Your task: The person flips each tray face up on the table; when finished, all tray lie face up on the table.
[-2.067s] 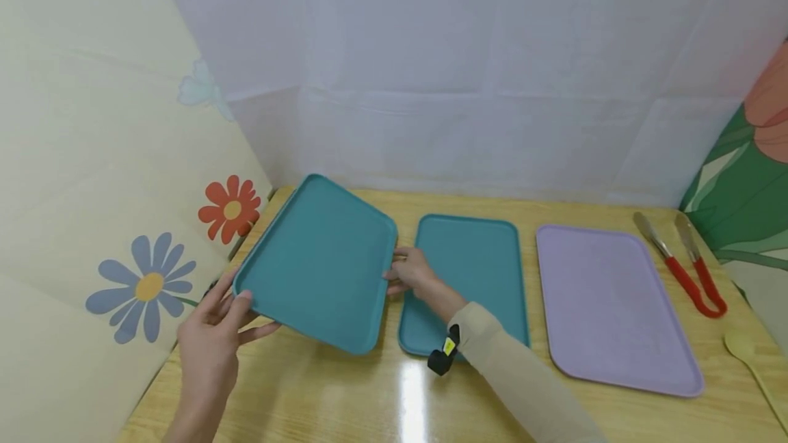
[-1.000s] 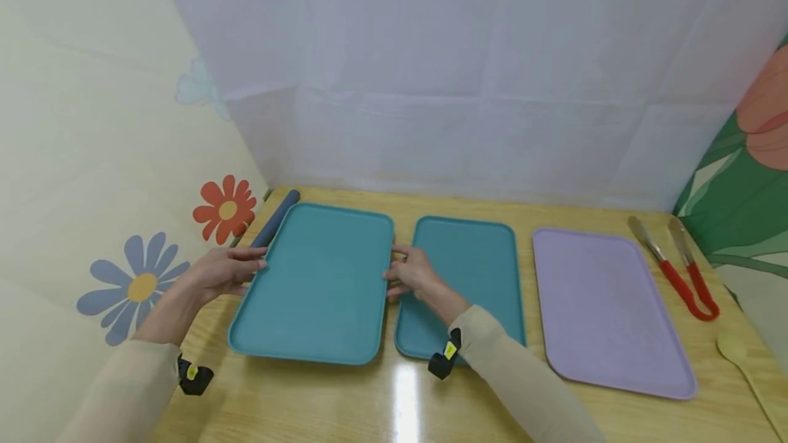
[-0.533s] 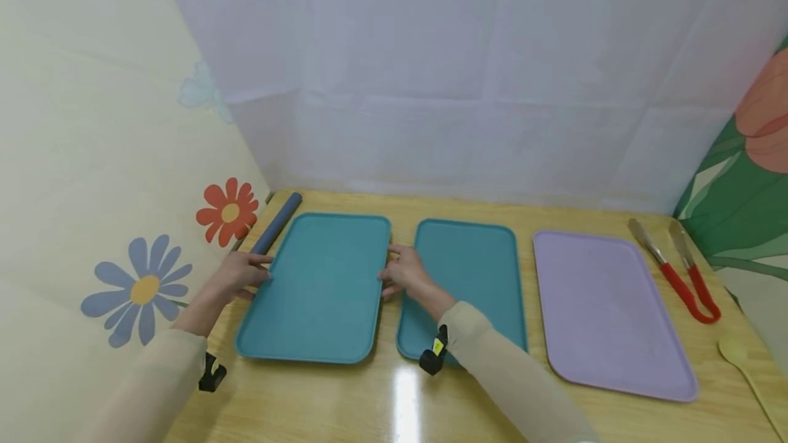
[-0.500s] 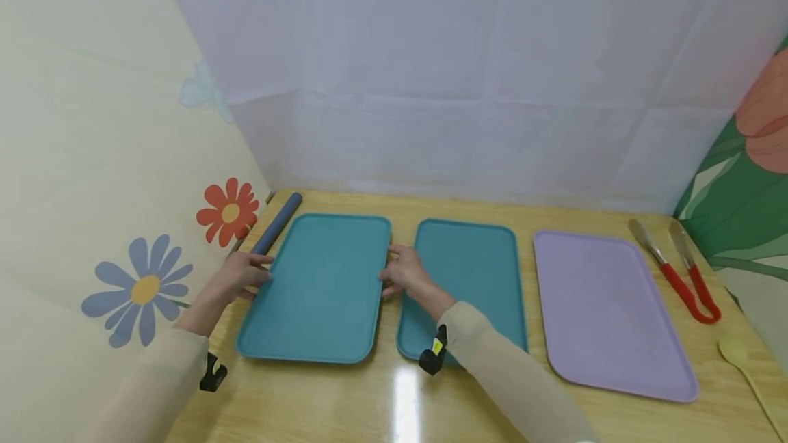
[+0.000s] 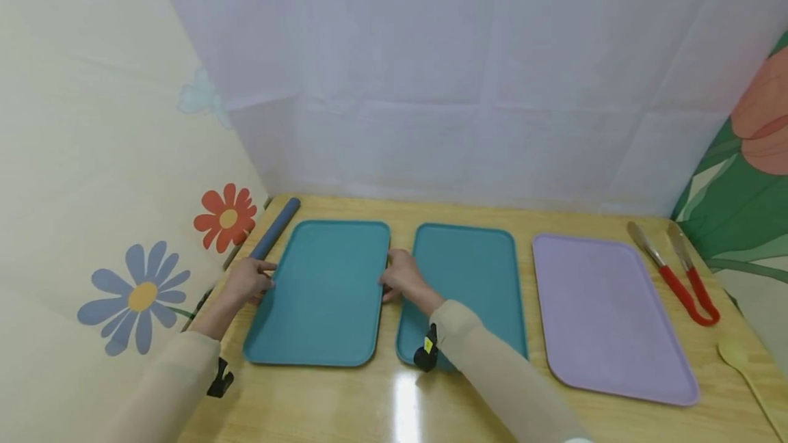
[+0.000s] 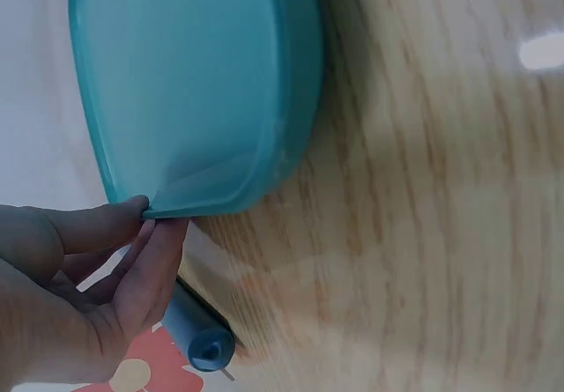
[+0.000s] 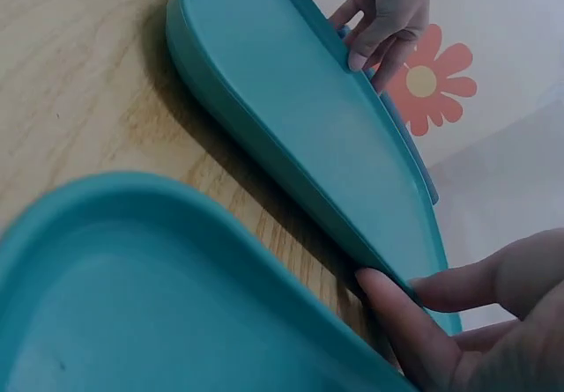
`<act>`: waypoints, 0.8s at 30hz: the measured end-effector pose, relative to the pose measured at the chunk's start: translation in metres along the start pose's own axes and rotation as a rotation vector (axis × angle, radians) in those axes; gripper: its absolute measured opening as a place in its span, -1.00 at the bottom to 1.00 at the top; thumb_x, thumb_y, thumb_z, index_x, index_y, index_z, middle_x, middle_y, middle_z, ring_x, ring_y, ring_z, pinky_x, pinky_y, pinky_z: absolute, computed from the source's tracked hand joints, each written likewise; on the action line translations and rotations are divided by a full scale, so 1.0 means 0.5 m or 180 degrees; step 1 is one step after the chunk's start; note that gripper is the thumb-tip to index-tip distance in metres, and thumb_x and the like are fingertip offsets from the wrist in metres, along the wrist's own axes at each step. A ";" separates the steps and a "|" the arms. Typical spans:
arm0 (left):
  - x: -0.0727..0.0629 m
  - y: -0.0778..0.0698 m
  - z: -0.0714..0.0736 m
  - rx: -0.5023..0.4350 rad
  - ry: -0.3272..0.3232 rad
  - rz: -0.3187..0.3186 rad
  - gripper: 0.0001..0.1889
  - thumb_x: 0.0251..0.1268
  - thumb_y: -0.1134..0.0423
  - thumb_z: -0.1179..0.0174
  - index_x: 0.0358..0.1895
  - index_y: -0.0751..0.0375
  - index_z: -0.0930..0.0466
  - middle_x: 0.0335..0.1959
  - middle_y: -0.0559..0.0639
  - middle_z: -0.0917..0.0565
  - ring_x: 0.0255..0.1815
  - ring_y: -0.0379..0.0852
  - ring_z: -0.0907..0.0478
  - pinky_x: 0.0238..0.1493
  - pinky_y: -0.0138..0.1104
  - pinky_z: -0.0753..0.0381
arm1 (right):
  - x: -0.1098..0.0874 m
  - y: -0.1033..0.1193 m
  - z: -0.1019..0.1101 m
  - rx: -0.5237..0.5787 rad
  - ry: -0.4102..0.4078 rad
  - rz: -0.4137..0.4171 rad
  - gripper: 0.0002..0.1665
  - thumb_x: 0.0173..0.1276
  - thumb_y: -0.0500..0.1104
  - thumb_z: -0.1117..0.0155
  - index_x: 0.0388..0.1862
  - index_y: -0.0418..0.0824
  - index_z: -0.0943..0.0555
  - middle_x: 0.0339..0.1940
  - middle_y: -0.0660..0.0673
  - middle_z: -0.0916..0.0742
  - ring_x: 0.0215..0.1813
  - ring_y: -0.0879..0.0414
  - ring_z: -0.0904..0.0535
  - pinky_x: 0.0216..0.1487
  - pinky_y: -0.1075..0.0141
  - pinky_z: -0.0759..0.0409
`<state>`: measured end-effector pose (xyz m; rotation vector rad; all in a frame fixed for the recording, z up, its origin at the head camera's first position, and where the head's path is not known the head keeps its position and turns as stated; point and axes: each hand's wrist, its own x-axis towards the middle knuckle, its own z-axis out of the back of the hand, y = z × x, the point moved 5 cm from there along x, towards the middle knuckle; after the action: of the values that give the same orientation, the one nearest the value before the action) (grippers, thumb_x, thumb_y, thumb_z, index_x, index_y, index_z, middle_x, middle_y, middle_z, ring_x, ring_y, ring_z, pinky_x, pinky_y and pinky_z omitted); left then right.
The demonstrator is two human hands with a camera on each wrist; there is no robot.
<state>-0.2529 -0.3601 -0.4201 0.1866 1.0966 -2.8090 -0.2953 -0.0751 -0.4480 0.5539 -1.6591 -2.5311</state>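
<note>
The left teal tray [image 5: 320, 299] lies low at the wooden table, its long sides running away from me. My left hand [image 5: 247, 281] pinches its left rim; in the left wrist view the thumb [image 6: 130, 209] is on top of the rim and the fingers [image 6: 152, 269] are underneath. On the opposite side, my right hand [image 5: 403, 275] pinches the right rim between thumb and finger, seen up close in the right wrist view. A narrower teal tray [image 5: 462, 272] lies to the right, partly covered by my right hand and forearm.
A dark blue roll [image 5: 277, 227] lies along the table's left edge, just beyond my left hand. Farther right are a purple tray [image 5: 609, 313], red-handled tongs [image 5: 689, 286] and a yellowish spoon [image 5: 732, 354]. A pale cloth [image 5: 394, 74] hangs behind the table [image 5: 308, 402].
The left tray has come down from a raised, tilted position to lie level. My left hand has shifted from its near corner to the middle of its left side.
</note>
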 end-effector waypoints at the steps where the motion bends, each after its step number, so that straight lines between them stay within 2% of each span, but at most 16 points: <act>1: 0.002 0.002 -0.002 0.0011 -0.0009 -0.0011 -0.54 0.18 0.56 -0.11 0.17 0.72 -0.36 -0.22 0.53 -0.59 -0.46 0.04 -0.58 -0.54 -0.14 -0.65 | -0.002 0.002 0.000 -0.0061 0.0011 0.0009 -0.18 0.25 -0.51 -0.19 0.49 -0.32 -0.18 -0.55 -0.25 -0.66 -0.59 -0.04 -0.64 -0.61 0.20 -0.64; 5: 0.006 0.006 -0.002 0.0082 -0.0074 -0.0057 -0.55 0.16 0.58 -0.11 0.15 0.73 -0.37 -0.31 0.48 -0.62 -0.56 -0.03 -0.52 -0.58 -0.18 -0.62 | -0.004 0.005 -0.004 -0.0235 0.0067 -0.0034 -0.17 0.29 -0.49 -0.16 0.51 -0.31 -0.13 -0.59 -0.26 -0.66 -0.65 -0.04 -0.63 -0.64 0.23 -0.62; 11: 0.014 -0.001 0.001 0.0296 -0.0188 -0.0106 -0.56 0.14 0.59 -0.12 0.13 0.72 -0.40 -0.38 0.42 -0.62 -0.65 -0.07 -0.47 -0.64 -0.25 -0.57 | 0.004 0.008 -0.005 -0.0255 0.0076 -0.0003 -0.17 0.29 -0.49 -0.15 0.51 -0.33 -0.10 -0.61 -0.24 -0.63 -0.68 -0.04 -0.62 -0.65 0.24 -0.62; 14: 0.015 -0.001 0.002 0.0535 -0.0242 -0.0138 -0.59 0.17 0.55 -0.11 0.10 0.73 -0.42 -0.32 0.47 -0.62 -0.56 0.03 -0.54 -0.59 -0.21 -0.60 | -0.003 0.012 -0.004 -0.0435 0.0070 0.0194 -0.27 0.35 -0.44 -0.11 0.48 -0.37 -0.16 -0.62 -0.25 -0.65 -0.70 -0.01 -0.61 -0.67 0.25 -0.60; 16: 0.011 -0.007 0.001 0.0796 -0.0325 -0.0163 -0.62 0.24 0.49 -0.07 0.09 0.71 -0.44 -0.20 0.51 -0.61 -0.37 0.20 -0.61 -0.45 -0.09 -0.63 | -0.014 0.017 0.000 -0.0618 0.0025 0.0397 -0.35 0.38 -0.38 -0.09 0.44 -0.39 -0.24 -0.59 -0.24 -0.67 -0.72 0.06 -0.56 -0.68 0.29 -0.55; 19: -0.001 -0.031 -0.001 0.1217 -0.0613 -0.0251 -0.63 0.35 0.37 -0.03 0.08 0.64 -0.47 -0.06 0.53 -0.57 -0.12 0.40 -0.56 -0.27 0.12 -0.58 | -0.038 0.033 0.016 -0.0978 -0.0128 0.0773 -0.47 0.42 -0.26 -0.11 0.34 -0.39 -0.39 -0.48 -0.20 -0.71 -0.67 0.12 -0.52 -0.66 0.31 -0.48; 21: -0.013 -0.057 -0.008 0.1351 -0.0827 -0.0305 -0.60 0.42 0.29 -0.02 0.13 0.58 -0.46 0.02 0.54 -0.52 0.02 0.50 -0.44 -0.18 0.27 -0.50 | -0.057 0.042 0.035 -0.1146 -0.0210 0.0944 -0.49 0.46 -0.16 -0.11 0.32 -0.36 -0.42 -0.31 -0.20 -0.72 -0.53 0.08 -0.58 -0.55 0.26 -0.51; 24: -0.029 -0.102 -0.029 0.1356 -0.1139 -0.0570 -0.53 0.44 0.23 -0.06 0.27 0.48 -0.38 0.14 0.51 -0.45 0.10 0.55 -0.35 -0.07 0.35 -0.41 | -0.085 0.041 0.079 -0.1307 -0.0313 0.1164 -0.45 0.50 -0.08 -0.08 0.36 -0.33 -0.38 0.01 -0.27 -0.68 -0.06 -0.08 -0.64 -0.16 0.09 -0.62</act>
<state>-0.2456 -0.3119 -0.3945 -0.3829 0.4537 -3.0307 -0.2716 -0.0387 -0.4046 0.0821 -1.0835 -2.5366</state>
